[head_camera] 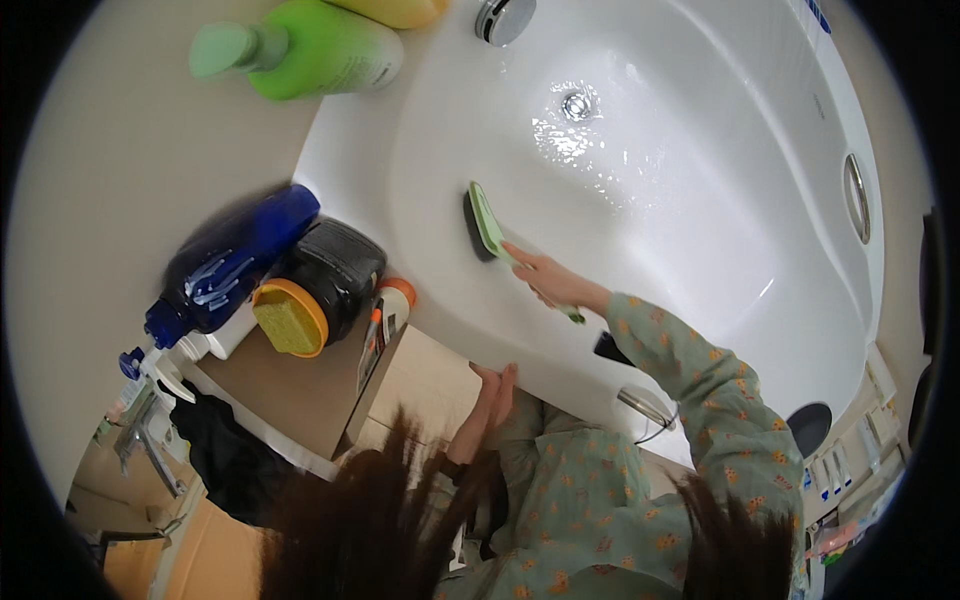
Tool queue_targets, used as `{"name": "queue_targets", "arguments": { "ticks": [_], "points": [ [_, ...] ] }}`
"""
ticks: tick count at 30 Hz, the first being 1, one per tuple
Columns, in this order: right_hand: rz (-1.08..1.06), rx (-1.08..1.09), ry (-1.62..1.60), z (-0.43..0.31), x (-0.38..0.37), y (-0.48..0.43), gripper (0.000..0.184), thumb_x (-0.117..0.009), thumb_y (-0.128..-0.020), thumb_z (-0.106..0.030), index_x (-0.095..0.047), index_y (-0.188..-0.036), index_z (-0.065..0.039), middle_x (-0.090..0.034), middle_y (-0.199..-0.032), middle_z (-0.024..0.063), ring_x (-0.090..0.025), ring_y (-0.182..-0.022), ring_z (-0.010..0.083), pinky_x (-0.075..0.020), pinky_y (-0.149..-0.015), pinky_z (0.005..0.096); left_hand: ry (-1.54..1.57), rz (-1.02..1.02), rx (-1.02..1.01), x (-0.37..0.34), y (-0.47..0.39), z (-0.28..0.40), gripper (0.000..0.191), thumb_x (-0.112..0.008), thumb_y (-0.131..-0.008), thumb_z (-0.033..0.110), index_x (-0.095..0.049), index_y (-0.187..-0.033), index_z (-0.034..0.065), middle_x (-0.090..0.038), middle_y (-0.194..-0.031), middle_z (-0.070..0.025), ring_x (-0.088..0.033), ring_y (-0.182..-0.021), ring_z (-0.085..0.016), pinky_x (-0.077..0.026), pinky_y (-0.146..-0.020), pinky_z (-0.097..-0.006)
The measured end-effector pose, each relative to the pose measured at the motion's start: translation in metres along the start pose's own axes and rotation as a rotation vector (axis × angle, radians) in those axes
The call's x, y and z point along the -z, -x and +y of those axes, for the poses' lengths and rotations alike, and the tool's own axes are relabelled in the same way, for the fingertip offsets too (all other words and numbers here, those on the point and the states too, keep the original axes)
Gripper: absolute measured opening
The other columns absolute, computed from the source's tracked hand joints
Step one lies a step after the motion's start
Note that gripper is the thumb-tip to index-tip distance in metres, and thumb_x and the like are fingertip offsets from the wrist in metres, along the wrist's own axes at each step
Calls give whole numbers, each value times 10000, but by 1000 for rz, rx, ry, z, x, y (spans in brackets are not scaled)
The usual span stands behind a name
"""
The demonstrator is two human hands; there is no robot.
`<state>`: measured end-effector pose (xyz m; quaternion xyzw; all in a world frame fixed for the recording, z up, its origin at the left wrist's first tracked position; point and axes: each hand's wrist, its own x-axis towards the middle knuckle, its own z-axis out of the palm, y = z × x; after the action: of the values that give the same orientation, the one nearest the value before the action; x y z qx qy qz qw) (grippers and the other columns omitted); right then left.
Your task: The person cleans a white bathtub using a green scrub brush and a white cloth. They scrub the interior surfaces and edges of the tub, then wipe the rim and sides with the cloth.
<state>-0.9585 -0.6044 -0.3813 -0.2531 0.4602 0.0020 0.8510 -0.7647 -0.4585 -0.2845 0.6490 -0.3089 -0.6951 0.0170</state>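
Observation:
My right hand (pixel 551 279) grips the handle of a green scrub brush (pixel 486 221). The brush's dark bristles face the inner wall of a white bathtub (pixel 442 300), at its near left side. My left hand (pixel 495 390) rests at the tub's near edge, close to my knee, and I see no object in it; its fingers are extended. Water glistens around the metal drain (pixel 577 106) in the tub's floor. A round chrome fitting (pixel 507 19) sits on the tub wall at the top.
Left of the tub stand a blue bottle (pixel 240 259), a black bottle (pixel 341 262), a yellow-green sponge (pixel 287 326) in an orange-rimmed holder and a green pump bottle (pixel 322 52). Chrome grab handles (pixel 645 407) are on the tub's rim. Black cloth (pixel 225 457) hangs lower left.

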Motion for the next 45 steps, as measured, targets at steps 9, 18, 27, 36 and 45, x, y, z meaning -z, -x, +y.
{"name": "queue_targets", "arguments": {
  "ticks": [9,18,27,36,45],
  "points": [
    [72,121,16,9,-5,10,571,-354,-926,-247,-114,-1440,-188,-443,-693,45,-397,-493,121,-414,-470,304,165,-69,30,-1,7,31,513,-401,-964,212,-92,-1271,-57,-379,-1215,-149,-371,-1086,-157,-301,-966,-285],
    [-84,-239,324,27,-11,163,544,-369,-922,-239,-177,-1428,-300,-544,-1166,155,-445,-555,126,-452,-532,280,136,-56,-104,1,-1,6,504,-393,-964,198,-70,-1271,-38,-407,-1161,-135,-387,-1061,-159,-314,-954,-287],
    [92,9,322,68,-9,109,534,-384,-924,-275,-204,-1426,-249,-472,-767,74,-442,-553,152,-432,-503,287,137,-21,-142,-4,-21,-31,531,-387,-967,258,-24,-1307,75,-406,-1188,-128,-430,-1063,-161,-390,-922,-317],
    [77,-73,401,99,17,101,525,-368,-923,-361,-205,-1419,-307,-509,-1209,166,-512,-765,182,-465,-606,332,261,78,-183,-12,-11,-12,633,-445,-947,223,-53,-1351,-65,-355,-1280,-216,-412,-1160,-242,-360,-958,-336],
    [171,-51,457,138,25,109,485,-348,-938,-315,-225,-1407,-321,-579,-1038,160,-540,-793,216,-454,-742,336,253,237,-239,-23,15,16,644,-512,-913,141,-116,-1411,39,-381,-1318,-146,-414,-1193,-225,-386,-955,-326]
  ]
}}
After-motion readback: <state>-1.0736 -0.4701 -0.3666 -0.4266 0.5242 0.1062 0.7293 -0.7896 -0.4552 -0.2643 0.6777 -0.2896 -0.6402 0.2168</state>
